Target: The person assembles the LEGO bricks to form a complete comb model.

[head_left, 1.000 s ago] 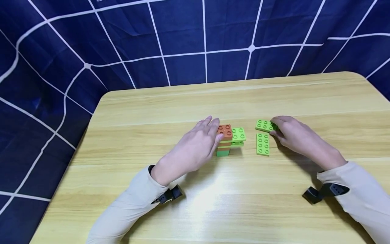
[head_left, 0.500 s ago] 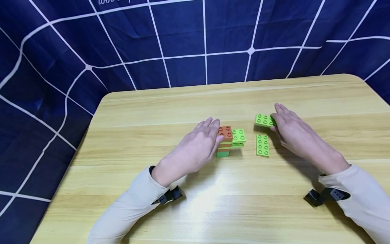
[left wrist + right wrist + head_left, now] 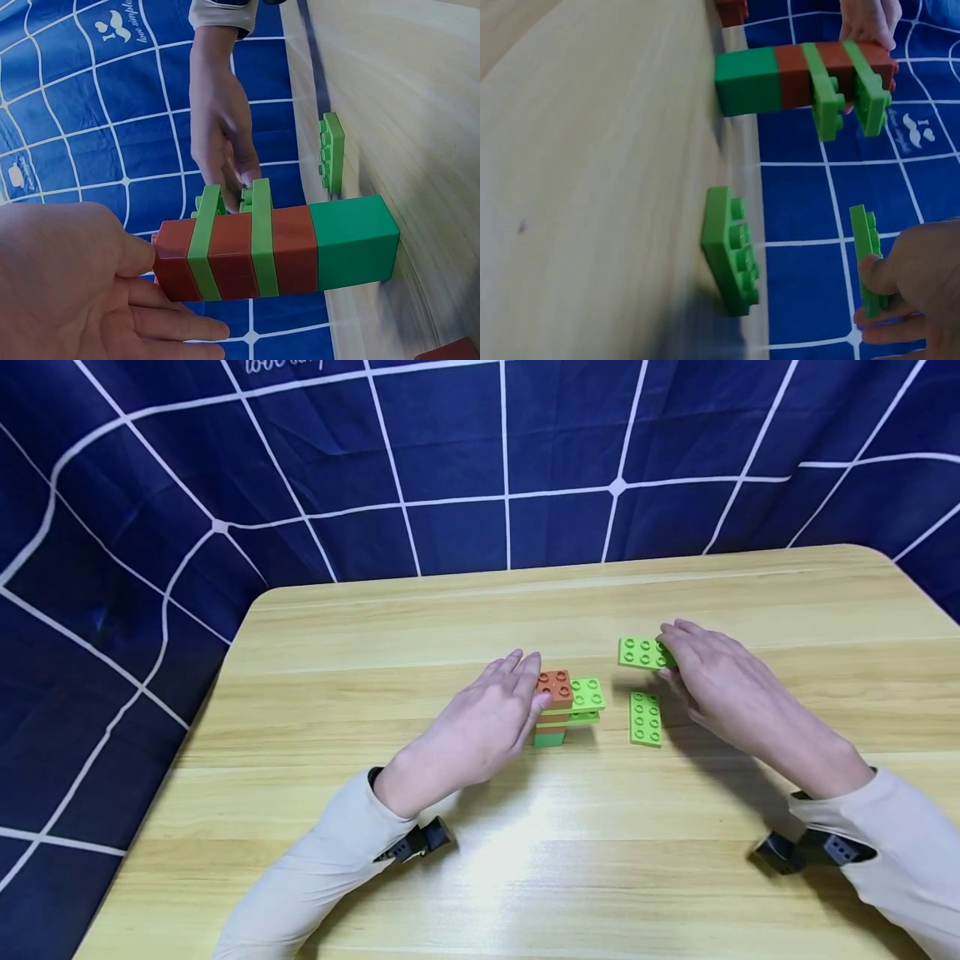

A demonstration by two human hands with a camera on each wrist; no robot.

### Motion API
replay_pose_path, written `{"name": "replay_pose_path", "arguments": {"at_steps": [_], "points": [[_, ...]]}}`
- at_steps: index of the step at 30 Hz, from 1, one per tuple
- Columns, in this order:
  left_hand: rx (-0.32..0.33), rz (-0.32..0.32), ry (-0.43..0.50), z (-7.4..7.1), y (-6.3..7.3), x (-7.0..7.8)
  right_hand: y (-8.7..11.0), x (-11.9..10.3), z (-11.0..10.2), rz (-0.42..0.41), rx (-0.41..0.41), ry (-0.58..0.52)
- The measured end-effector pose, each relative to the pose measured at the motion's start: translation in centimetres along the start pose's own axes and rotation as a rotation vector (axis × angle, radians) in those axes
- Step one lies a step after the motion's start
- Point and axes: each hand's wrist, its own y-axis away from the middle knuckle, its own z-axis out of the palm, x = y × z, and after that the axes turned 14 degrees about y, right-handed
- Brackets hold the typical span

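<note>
A tower of toy building bricks (image 3: 553, 693) stands upright on the table. It has a green brick (image 3: 358, 244) at the bottom, then brown-red bricks alternating with two lime plates that jut out to the right. My left hand (image 3: 468, 727) holds the tower near its top, thumb and forefinger at the uppermost brown-red brick (image 3: 174, 255). To the right, my right hand (image 3: 723, 693) pinches a lime studded plate (image 3: 639, 653) by its right end, raised off the table. A second lime plate (image 3: 645, 719) lies on the table, studs up, between the tower and my right hand.
Another brown-red brick (image 3: 732, 12) rests on the table beyond the tower; in the head view my left hand hides it. The wooden table (image 3: 360, 635) ends at a dark blue curtain (image 3: 450, 452) with white lines. Wrist cameras show below both cuffs.
My right hand has lifted the lime plate from the table and moved it slightly left, toward the tower. My left hand stays in place at the tower.
</note>
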Motion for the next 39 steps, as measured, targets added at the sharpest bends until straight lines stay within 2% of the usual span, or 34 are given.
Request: {"name": "replay_pose_path", "arguments": {"at_steps": [15, 20, 25, 33, 39], "points": [[-0.024, 0.004, -0.01, -0.5, 0.0, -0.1, -0.9, -1.6, -2.2, -0.032, 0.022, -0.022], [-0.023, 0.011, -0.006, -0.4, 0.0, -0.2, -1.2, -2.1, -2.9, -0.05, 0.068, -0.037], [-0.008, 0.031, -0.017, -0.4, -0.1, -0.3, -1.5, -2.4, -3.4, -0.061, 0.115, -0.054], [0.046, 0.056, 0.002, -0.5, 0.1, -0.6, -2.1, -3.7, -4.6, -0.074, 0.087, -0.07], [0.088, 0.095, -0.015, -0.6, 0.2, -0.7, -2.4, -4.4, -4.8, -0.117, 0.112, -0.095]]}}
